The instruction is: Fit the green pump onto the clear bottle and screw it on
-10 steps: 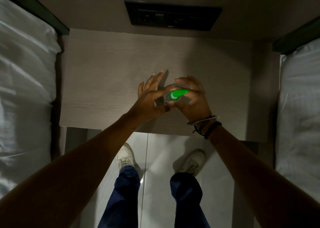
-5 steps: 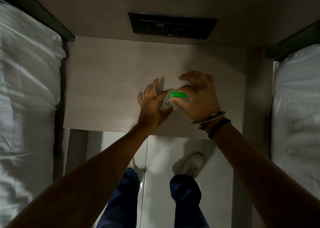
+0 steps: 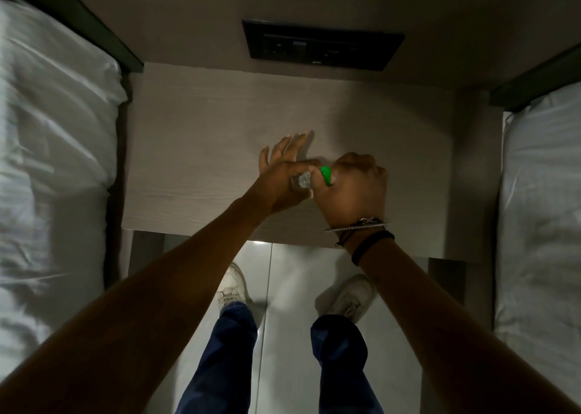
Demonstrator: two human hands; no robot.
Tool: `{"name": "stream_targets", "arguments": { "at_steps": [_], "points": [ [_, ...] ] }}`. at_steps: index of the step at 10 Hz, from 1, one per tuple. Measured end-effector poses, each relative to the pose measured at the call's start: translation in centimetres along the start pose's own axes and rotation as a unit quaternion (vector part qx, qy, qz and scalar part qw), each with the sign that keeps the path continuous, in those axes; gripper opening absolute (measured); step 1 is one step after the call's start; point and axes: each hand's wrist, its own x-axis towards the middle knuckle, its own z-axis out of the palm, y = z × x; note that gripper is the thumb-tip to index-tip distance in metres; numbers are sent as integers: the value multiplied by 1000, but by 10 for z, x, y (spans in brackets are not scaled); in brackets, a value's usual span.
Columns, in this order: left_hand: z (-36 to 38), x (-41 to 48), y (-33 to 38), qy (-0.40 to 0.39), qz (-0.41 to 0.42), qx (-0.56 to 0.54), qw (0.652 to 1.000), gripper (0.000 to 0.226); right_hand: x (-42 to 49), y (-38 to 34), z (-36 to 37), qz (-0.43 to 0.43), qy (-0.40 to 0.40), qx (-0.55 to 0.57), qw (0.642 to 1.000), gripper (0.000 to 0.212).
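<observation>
The clear bottle (image 3: 302, 180) stands on the light wooden bedside table (image 3: 201, 149), seen from above and mostly hidden between my hands. The green pump (image 3: 326, 174) sits on the bottle's top. My right hand (image 3: 353, 190) is curled over the pump and grips it. My left hand (image 3: 284, 174) steadies the bottle with thumb and palm, while its other fingers stretch out straight away from me. Only a small patch of the bottle's shoulder shows.
White bedding lies on a bed at the left (image 3: 56, 162) and another at the right (image 3: 540, 193). A dark socket panel (image 3: 322, 48) is set in the wall behind the table. My legs and white shoes (image 3: 232, 288) stand on the pale floor below the table's front edge.
My right hand has turned over the pump, and the green head now points toward me instead of sideways. My left hand has stayed against the bottle with its fingers extended.
</observation>
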Motion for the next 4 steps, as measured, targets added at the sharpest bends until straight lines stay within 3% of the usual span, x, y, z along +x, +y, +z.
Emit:
{"name": "stream_targets", "arguments": {
  "at_steps": [1,3,4],
  "points": [
    [-2,-1,5,-5,-2,14,1000,48,0,2,-2,-1,11,-3,1000,48],
    [-44,-18,9,-73,-7,44,996,109,-5,5,-34,52,-45,-61,996,85],
    [-96,-47,13,-42,-15,56,997,100,-2,10,-84,71,-22,-45,996,85]
  ]
}}
